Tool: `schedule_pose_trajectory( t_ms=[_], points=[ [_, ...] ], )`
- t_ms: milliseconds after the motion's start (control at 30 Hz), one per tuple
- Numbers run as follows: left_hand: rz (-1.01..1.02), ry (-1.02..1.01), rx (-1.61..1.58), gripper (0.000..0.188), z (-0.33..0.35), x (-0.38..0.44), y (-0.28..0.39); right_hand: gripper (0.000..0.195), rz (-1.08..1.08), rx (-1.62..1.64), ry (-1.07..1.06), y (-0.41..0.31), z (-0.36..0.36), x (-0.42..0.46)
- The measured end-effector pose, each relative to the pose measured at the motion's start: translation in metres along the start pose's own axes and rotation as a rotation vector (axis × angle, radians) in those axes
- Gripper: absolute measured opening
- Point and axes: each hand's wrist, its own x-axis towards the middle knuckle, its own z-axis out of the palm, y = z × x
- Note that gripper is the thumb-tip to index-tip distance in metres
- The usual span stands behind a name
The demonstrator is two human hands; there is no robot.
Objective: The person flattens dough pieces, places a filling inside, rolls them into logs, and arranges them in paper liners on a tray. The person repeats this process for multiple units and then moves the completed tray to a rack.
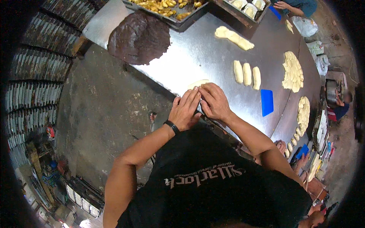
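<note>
My left hand [186,107], with a dark band at the wrist, and my right hand [214,101] meet at the near edge of a shiny metal table [196,54]. Their fingers close over a piece of pale dough [199,83]. Only its far part shows past my fingertips; my hands cover the rest. To the right, three short dough rolls [247,74] lie side by side. A blue dough scraper [267,103] rests flat beyond my right hand. A large mound of dark brown paste [139,38] sits on the table's left part.
At the back stand a metal tray [182,26] of golden-brown pieces and another tray [258,19] with pale items. A long dough strip [234,38] and flattened dough [293,71] lie farther off. Co-workers' hands [281,5] reach in at the right. Stacked metal sheets [37,65] line the left.
</note>
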Motion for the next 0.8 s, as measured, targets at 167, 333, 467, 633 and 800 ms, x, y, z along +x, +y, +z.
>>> schedule_pose_trajectory(
  t_ms=[167, 333, 467, 633, 800],
  points=[
    [0.088, -0.134, 0.051, 0.070, 0.009, -0.012, -0.013, 0.055, 0.024, -0.201, -0.143, -0.019, 0.002, -0.004],
    [0.182, -0.001, -0.003, 0.052, 0.002, -0.005, -0.029, 0.018, 0.060, -0.029, -0.090, 0.003, -0.020, 0.023],
    [0.301, 0.067, 0.108, 0.051, 0.003, -0.011, -0.036, 0.023, 0.082, 0.027, 0.238, -0.001, -0.002, 0.016],
    [0.364, 0.088, -0.111, 0.059, 0.005, -0.031, -0.047, 0.055, 0.273, 0.013, 0.266, -0.002, 0.011, -0.020],
    [0.090, 0.347, -0.456, 0.062, 0.012, 0.014, -0.044, 0.056, 0.142, -0.042, 0.122, 0.011, -0.008, -0.001]
  ],
)
